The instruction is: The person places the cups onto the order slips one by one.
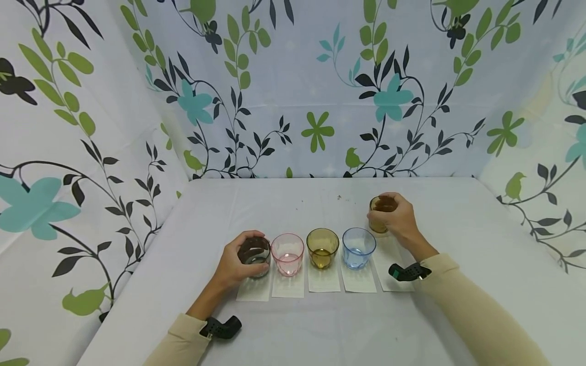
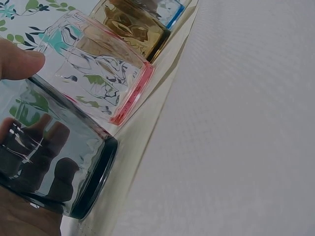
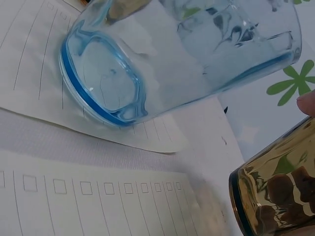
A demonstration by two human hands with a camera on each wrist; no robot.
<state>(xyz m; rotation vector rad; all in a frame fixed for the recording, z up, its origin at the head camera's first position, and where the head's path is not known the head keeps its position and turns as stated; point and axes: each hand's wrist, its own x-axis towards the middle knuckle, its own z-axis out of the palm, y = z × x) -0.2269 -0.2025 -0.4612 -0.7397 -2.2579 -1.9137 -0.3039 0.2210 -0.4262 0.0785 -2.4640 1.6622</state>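
Note:
My left hand [image 1: 231, 264] grips a dark grey glass [image 1: 253, 249] over the leftmost paper strip [image 1: 254, 292]. In the left wrist view its fingers show through the glass wall and the thumb [image 2: 22, 61] lies near the rim. Farther back on the right, my right hand [image 1: 399, 218] holds a brown glass [image 1: 378, 223] beyond the rightmost paper strip [image 1: 392, 269]; I cannot tell whether its base touches the table. Between the hands a pink glass [image 1: 287, 256], an amber glass [image 1: 322, 249] and a blue glass [image 1: 359, 251] stand in a row, each on its own strip.
A white cloth covers the table [image 1: 320, 325]. The right wrist view shows printed lines and small boxes on a paper strip [image 3: 98, 206]. Patterned curtains [image 1: 284, 76] hang behind the table and at both sides. Each wrist carries a black band camera [image 1: 222, 328].

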